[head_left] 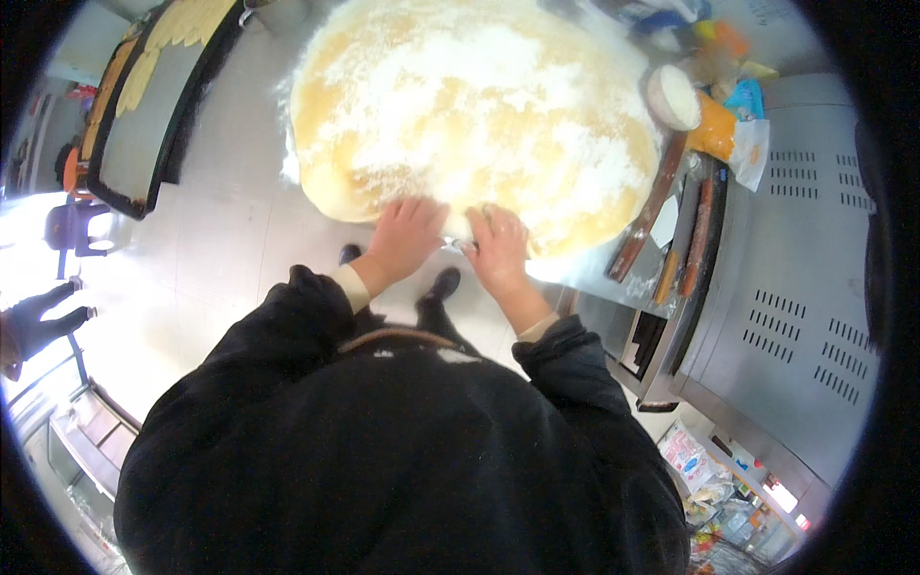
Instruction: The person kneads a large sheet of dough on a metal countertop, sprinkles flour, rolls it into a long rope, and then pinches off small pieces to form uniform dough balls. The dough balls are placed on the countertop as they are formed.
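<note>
A broad sheet of yellowish dough (pixel 460 133), heavily dusted with white flour, spreads before me on a metal worktop (pixel 575 277). At its near edge my left hand (pixel 410 233) lies with the fingers curled over the dough. Close beside it, my right hand (pixel 501 244) grips the same edge, thumb low and fingers on top. A thick pale fold of dough shows in the narrow gap between my hands. What lies under my palms is hidden.
Right of the dough are a flour bowl (pixel 674 97), a wooden stick (pixel 650 208), a wooden-handled tool (pixel 667 277) and a reddish rod (pixel 697 241). A vented metal cabinet (pixel 790 251) stands beyond. At left are a baking tray (pixel 147 144), a stool (pixel 72 226) and a person's legs (pixel 47 323).
</note>
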Demonstrator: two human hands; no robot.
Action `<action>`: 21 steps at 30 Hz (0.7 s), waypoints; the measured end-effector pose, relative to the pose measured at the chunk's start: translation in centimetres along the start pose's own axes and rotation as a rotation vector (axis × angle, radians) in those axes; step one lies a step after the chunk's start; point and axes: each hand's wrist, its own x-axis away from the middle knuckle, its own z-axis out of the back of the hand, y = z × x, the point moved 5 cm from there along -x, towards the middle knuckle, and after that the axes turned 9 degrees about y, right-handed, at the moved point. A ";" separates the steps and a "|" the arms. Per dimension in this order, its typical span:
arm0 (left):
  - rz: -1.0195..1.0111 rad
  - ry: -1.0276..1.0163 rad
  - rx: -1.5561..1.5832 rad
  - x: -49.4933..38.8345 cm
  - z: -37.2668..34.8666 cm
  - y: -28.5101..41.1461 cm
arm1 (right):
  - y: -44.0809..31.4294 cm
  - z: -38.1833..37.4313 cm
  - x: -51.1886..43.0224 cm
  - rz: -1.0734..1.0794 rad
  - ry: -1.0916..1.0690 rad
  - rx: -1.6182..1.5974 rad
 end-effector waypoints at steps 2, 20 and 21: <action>-0.052 -0.092 -0.025 -0.5 -1.1 -0.4 | 0.4 -0.3 -0.5 0.022 -0.012 0.015; 0.142 -0.252 0.133 0.9 0.9 -1.4 | 2.1 1.6 -2.4 -0.179 -0.348 -0.014; 0.119 -0.074 0.130 1.6 1.4 -0.9 | 1.2 1.9 -1.8 -0.094 -0.220 -0.032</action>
